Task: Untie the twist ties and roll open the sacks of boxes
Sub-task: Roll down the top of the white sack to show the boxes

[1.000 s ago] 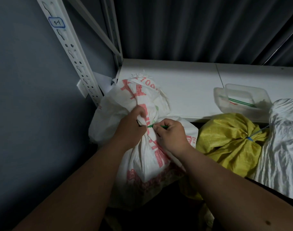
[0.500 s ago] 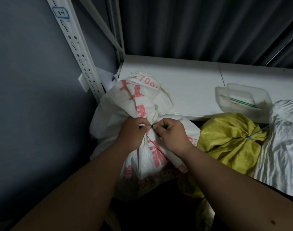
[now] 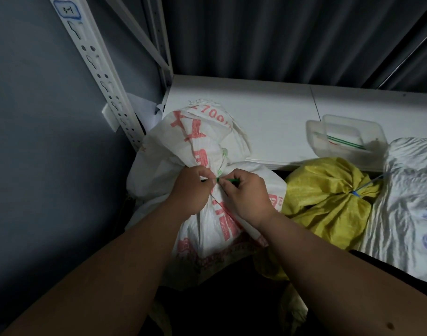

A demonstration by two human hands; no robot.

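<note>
Hands meet at the gathered neck of the white sack with red print (image 3: 207, 214). Right hand (image 3: 246, 194) grip pinched on the green twist tie (image 3: 228, 180), whose free end sticks out right of the fingertips. Left hand (image 3: 191, 187) grip clamped on the bunched neck just left of the tie. Yellow sack (image 3: 328, 200) with blue tie (image 3: 355, 193) sits well right of the grip, still tied. Versus 0.5 s ago: both hands in the same hold, tie end at about the same angle; only the view has shifted slightly.
</note>
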